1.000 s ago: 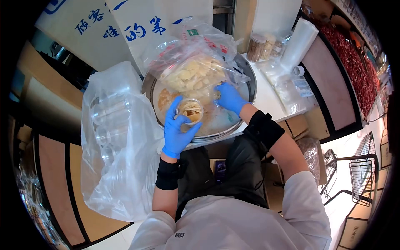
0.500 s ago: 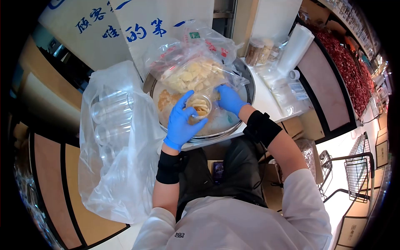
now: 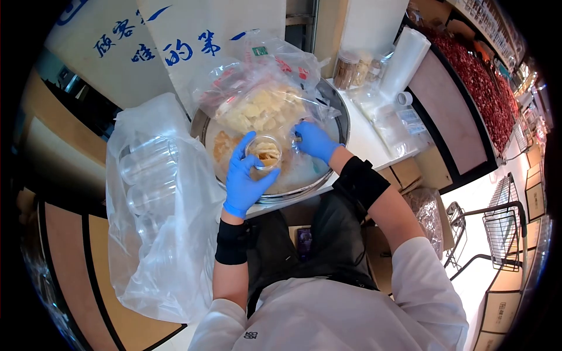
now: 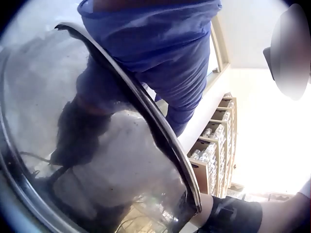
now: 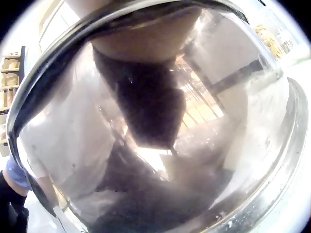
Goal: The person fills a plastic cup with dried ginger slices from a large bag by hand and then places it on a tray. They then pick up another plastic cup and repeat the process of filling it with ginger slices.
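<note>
My left hand (image 3: 246, 182), in a blue glove, grips a small clear plastic tub (image 3: 279, 149) with its thumb and fingers around the side. Thin pale yellow slices (image 3: 268, 155) are inside it, and its open mouth faces up. To its right, my gloved right hand (image 3: 316, 142) pinches a small pale slice (image 3: 298, 136) at its fingertips, beside a clear plastic bag (image 3: 234, 75) of similar slices. Bag and hands are over a round metal tray (image 3: 346, 120). The left wrist view shows only the back part of the left glove (image 4: 150, 43); its fingers are hidden.
A large clear bag (image 3: 158, 257) of stacked plastic tubs stands at the left. On the white counter at the right are lidded jars (image 3: 346, 70), a roll of plastic film (image 3: 404, 61), a tape roll (image 3: 404, 98) and flat plastic bags (image 3: 395, 131). Light brown pieces (image 3: 223, 146) lie in the tray.
The tub in my left hand moved right and up toward the right hand, then back left and slightly down. My right hand stays beside the bag of slices.
</note>
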{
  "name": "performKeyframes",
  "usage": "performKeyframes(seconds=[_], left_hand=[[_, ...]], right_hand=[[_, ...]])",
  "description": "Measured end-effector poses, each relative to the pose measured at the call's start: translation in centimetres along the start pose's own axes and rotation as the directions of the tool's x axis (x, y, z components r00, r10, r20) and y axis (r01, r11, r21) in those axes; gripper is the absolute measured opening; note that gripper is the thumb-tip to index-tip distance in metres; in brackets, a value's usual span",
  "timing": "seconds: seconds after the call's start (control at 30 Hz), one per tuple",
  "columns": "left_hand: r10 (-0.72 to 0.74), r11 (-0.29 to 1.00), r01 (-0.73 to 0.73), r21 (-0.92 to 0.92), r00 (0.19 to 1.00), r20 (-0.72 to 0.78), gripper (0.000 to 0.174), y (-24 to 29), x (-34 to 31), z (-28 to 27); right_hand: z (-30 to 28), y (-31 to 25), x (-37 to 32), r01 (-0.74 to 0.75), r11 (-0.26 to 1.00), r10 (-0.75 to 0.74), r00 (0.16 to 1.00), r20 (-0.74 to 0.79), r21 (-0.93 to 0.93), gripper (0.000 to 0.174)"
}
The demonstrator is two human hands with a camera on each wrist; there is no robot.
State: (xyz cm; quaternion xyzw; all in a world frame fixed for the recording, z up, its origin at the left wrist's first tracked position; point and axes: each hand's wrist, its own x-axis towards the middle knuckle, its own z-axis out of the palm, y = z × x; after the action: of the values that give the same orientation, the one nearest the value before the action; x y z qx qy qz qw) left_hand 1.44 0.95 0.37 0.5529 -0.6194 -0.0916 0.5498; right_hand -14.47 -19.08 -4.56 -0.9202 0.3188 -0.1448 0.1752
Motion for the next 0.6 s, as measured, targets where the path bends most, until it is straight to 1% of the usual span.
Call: performKeyframes(seconds=[0.07, 0.1, 0.17, 0.2, 0.27, 0.3, 0.37, 0.4, 0.47, 0.5, 0.53, 0.6], left_hand=[[0.003, 1.0, -0.003, 0.019, 1.0, -0.002, 0.033, 0.0, 0.1, 0.0], [0.004, 1.0, -0.004, 0.018, 1.0, 0.002, 0.033, 0.0, 0.1, 0.0], [0.022, 1.0, -0.022, 0.012, 1.0, -0.011, 0.033, -0.1, 0.1, 0.0], [0.02, 1.0, -0.02, 0.014, 1.0, -0.007, 0.033, -0.1, 0.0, 0.0], [0.038, 0.999, -0.038, 0.01, 0.999, -0.009, 0.033, -0.1, 0.1, 0.1], [0.037, 0.999, -0.036, 0.011, 0.999, -0.012, 0.033, -0.1, 0.1, 0.0], [0.021, 1.0, -0.021, -0.001, 1.0, 0.006, 0.033, 0.1, -0.1, -0.1], [0.018, 1.0, -0.018, 0.0, 1.0, 0.002, 0.033, -0.1, -0.1, -0.1], [0.071, 0.997, -0.071, -0.001, 0.997, 0.019, 0.033, -0.6, -0.1, -0.2], [0.065, 0.998, -0.065, -0.001, 0.998, 0.008, 0.033, -0.5, -0.1, -0.2], [0.049, 0.999, -0.049, -0.012, 0.999, 0.017, 0.032, -0.3, 0.0, -0.3], [0.028, 0.999, -0.028, -0.02, 0.999, 0.016, 0.032, -0.2, -0.1, -0.3]], right_hand=[[-0.4, -0.1, -0.2, -0.013, 0.994, 0.02, 0.997, -0.07, 0.104, 0.029], [-0.7, -0.3, -0.3, -0.016, 0.994, 0.024, 0.997, -0.072, 0.105, 0.029], [-1.1, -0.6, -0.3, -0.066, 0.951, 0.107, 0.987, -0.121, 0.301, 0.03], [-1.1, -0.6, -0.4, -0.068, 0.95, 0.109, 0.987, -0.12, 0.305, 0.03], [-1.5, -0.7, -0.5, -0.065, 0.931, 0.145, 0.969, -0.201, 0.358, 0.03], [-1.7, -0.7, -0.5, -0.063, 0.931, 0.142, 0.969, -0.2, 0.359, 0.03], [-2.2, -0.5, -0.8, -0.085, 0.966, 0.117, 0.986, -0.118, 0.244, 0.034], [-2.6, -0.1, -1.2, -0.082, 0.966, 0.113, 0.987, -0.115, 0.243, 0.034], [-4.0, 1.0, -2.1, 0.049, 0.995, -0.031, 0.981, -0.19, 0.092, 0.034], [-5.5, 0.6, -2.6, 0.043, 0.999, -0.038, 0.984, -0.176, 0.024, 0.034], [-7.0, 0.2, -2.9, 0.049, 0.999, -0.045, 0.985, -0.167, 0.02, 0.034], [-10.6, -1.8, -3.2, 0.119, 0.988, -0.127, 0.988, -0.092, -0.096, 0.034]])
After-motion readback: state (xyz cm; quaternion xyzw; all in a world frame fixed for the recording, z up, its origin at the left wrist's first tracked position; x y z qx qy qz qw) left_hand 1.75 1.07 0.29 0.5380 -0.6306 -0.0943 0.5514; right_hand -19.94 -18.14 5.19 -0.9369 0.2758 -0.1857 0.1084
